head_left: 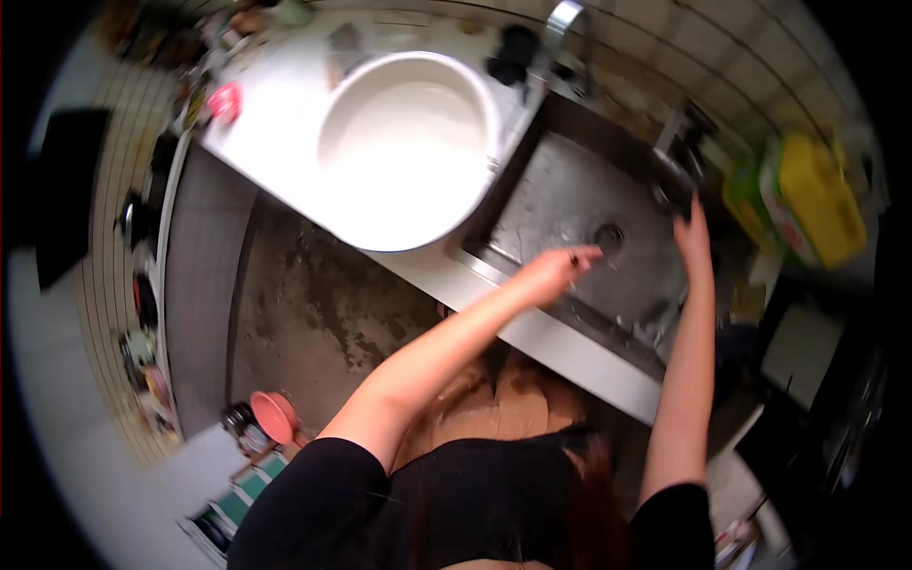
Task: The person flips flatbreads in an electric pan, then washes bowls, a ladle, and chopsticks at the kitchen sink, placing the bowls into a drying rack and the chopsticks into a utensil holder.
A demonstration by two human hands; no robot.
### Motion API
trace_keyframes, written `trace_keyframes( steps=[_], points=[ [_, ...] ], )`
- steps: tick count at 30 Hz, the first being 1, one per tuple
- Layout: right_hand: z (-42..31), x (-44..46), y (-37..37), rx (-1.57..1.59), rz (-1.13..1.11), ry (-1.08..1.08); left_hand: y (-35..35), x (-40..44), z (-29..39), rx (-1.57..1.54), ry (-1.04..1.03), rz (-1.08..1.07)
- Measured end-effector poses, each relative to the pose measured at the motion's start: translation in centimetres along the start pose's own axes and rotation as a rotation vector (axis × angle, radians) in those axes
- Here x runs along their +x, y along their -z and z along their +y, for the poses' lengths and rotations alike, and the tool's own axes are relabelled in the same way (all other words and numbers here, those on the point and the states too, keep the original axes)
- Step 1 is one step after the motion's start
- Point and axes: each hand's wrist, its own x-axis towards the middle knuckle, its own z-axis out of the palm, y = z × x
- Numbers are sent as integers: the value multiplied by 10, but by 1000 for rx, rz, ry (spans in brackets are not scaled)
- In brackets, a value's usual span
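Observation:
Over the near edge of the metal sink (pixel 560 180), my left hand (pixel 560 274) reaches in with one finger stretched out beside the drain (pixel 608 236). Nothing shows in its fingers, though they are slightly blurred. At the sink's right side, my right hand (pixel 694 237) has its fingers closed against a dark, shiny object (pixel 673 190), whose full shape is unclear. A large white basin (pixel 408 152) rests on the white counter (pixel 275 142) left of the sink. The chrome faucet (pixel 560 24) stands behind the sink's back left corner.
Right of the sink stands a yellow and green jug (pixel 812 199). A dark object (pixel 514 55) sits beside the faucet. On the counter's left is a red item (pixel 225 102). Lower left, a pink basin (pixel 275 416) is near green-topped shelving (pixel 249 482).

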Motion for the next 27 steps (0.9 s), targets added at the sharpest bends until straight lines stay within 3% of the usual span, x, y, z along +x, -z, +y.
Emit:
trace_keyframes(
  steps=[2,4,7,8,9,12,15,16,17,18,19,20,21,23,25,27],
  points=[
    [7,-45,-13,-13,-117,89,-1,-21,-9,-90,-200,79],
    [-64,-83,1,-58,-339,-70,4,-51,-11,-137,-271,126],
    [-110,-118,-2,-116,-646,36,28,-104,-20,-177,-376,241],
    [-148,-125,0,-6,-753,-75,44,-127,-26,-260,-407,232],
    [-199,-130,-1,95,-867,-196,75,-163,-23,-320,-400,227],
    [-299,-154,-25,238,-980,175,139,-270,-46,-284,-323,327],
    [-426,-175,-68,396,-1157,491,202,-370,-110,-422,-230,610],
    [-455,-183,-99,493,-1279,339,216,-399,-147,-575,-212,730],
    [-476,-192,-138,591,-1392,178,229,-424,-190,-517,-126,898],
    [-497,-203,-184,332,-1249,345,238,-447,-250,-261,1,1084],
    [-517,-215,-228,77,-1086,500,246,-475,-286,49,415,1168],
    [-535,-233,-264,-312,-950,737,251,-503,-326,56,536,1229],
    [-558,-248,-296,-695,-763,944,255,-525,-376,-185,355,1377],
    [-611,-267,-339,-65,-1016,906,278,-566,-338,-277,332,1479],
    [-667,-286,-357,98,-1080,982,297,-591,-292,-122,294,1488],
    [-708,-305,-373,62,-991,1140,316,-601,-283,-178,187,1453]
  ],
)
